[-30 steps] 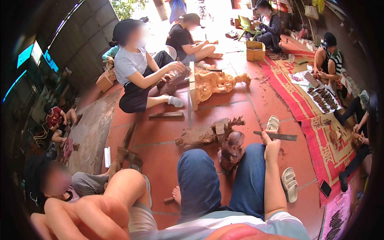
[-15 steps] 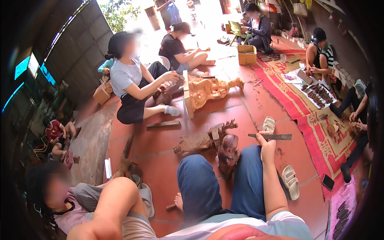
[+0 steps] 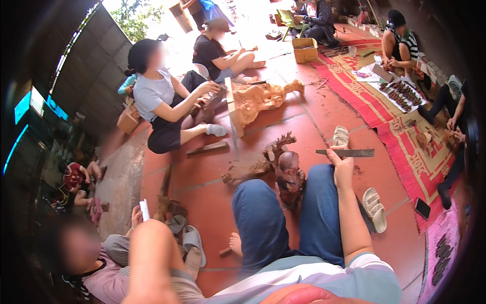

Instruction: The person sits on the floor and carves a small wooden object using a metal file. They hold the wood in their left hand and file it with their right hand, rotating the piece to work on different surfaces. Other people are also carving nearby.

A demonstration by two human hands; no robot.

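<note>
Thumb and fingers of the right hand (image 3: 345, 169) pinch a flat, dark-grey, narrow strip (image 3: 360, 153), lying crosswise at the fingertips and projecting farther rightward, near the blue-denim right knee (image 3: 321, 177); the left hand's finger state cannot be told.

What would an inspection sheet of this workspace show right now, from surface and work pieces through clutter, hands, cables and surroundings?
Surface: red tiled floor; patterned mat at right.
Work pieces: flat dark bar, held up; dark carving between the knees.
Clutter: pale sandals and black phone toward the right.
Hands: right hand gripping the bar; left hand out of view.
Cables: nothing seen.
Surroundings: co-workers seated around; orange-brown statue lying ahead.
</note>
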